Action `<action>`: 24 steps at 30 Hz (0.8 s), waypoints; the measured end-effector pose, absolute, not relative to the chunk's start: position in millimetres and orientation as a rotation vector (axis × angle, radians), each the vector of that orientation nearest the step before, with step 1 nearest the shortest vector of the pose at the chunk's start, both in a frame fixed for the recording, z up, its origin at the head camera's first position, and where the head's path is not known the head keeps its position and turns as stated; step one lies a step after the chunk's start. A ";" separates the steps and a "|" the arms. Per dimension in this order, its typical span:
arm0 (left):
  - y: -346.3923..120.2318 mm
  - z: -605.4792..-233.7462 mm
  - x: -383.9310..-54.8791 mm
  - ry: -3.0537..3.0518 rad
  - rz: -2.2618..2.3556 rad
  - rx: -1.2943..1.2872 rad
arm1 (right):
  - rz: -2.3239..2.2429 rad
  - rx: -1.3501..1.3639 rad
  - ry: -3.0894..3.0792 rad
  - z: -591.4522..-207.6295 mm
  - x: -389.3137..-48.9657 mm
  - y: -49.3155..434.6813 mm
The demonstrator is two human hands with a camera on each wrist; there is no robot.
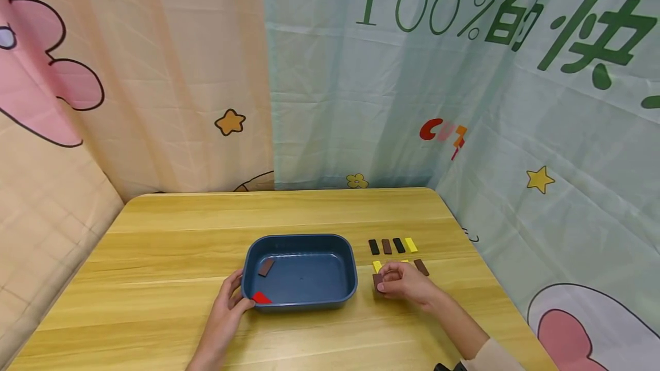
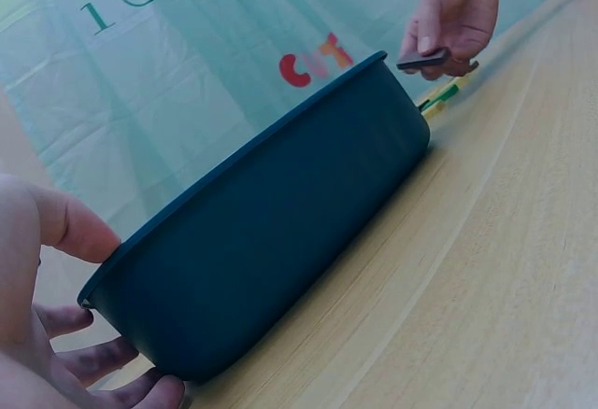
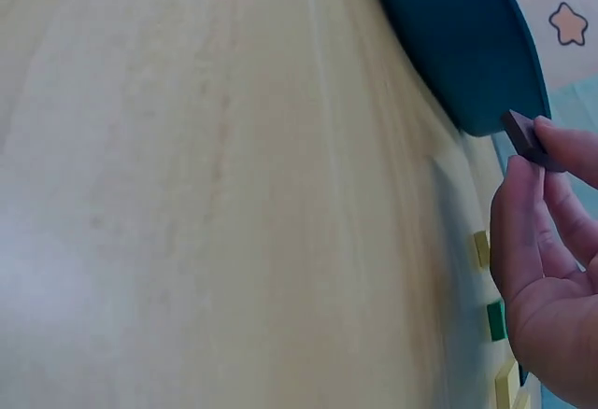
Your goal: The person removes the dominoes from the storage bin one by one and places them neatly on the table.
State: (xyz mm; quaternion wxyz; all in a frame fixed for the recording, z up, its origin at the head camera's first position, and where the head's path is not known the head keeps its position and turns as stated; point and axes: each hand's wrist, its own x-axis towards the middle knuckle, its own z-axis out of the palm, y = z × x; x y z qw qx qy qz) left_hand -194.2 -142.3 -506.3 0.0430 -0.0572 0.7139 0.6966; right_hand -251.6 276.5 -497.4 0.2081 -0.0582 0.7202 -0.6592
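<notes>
My right hand (image 1: 404,282) pinches a small brown rectangular block (image 1: 378,283) between thumb and fingers, just right of the dark blue basin (image 1: 330,305). In the right wrist view the brown block (image 3: 525,136) is held up off the table, near the basin's end. At the basin's left front corner, my left hand (image 1: 227,302) grips the rim. The left wrist view shows its thumb on the rim and its fingers against the outer wall. Inside the basin lie a brown block (image 1: 266,267) and a red piece (image 1: 261,298).
Right of the basin, a back row holds black (image 1: 373,247), brown (image 1: 387,247) and yellow (image 1: 411,245) blocks. Nearer are a yellow block (image 1: 377,266) and a brown block (image 1: 421,267), with others partly hidden by my right hand. Printed curtains (image 1: 330,102) stand behind the wooden table (image 1: 170,256).
</notes>
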 end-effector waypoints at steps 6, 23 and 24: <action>-142.2 -505.5 -194.4 2.182 2.125 -0.177 | -1.780 -0.122 2.041 -499.8 -244.3 285.2; -142.0 -505.4 -194.3 2.170 2.134 -0.176 | -1.371 -0.269 2.445 -499.6 -238.3 288.3; -142.1 -505.6 -193.9 2.170 2.135 -0.174 | -1.351 -0.265 2.467 -499.7 -238.5 287.8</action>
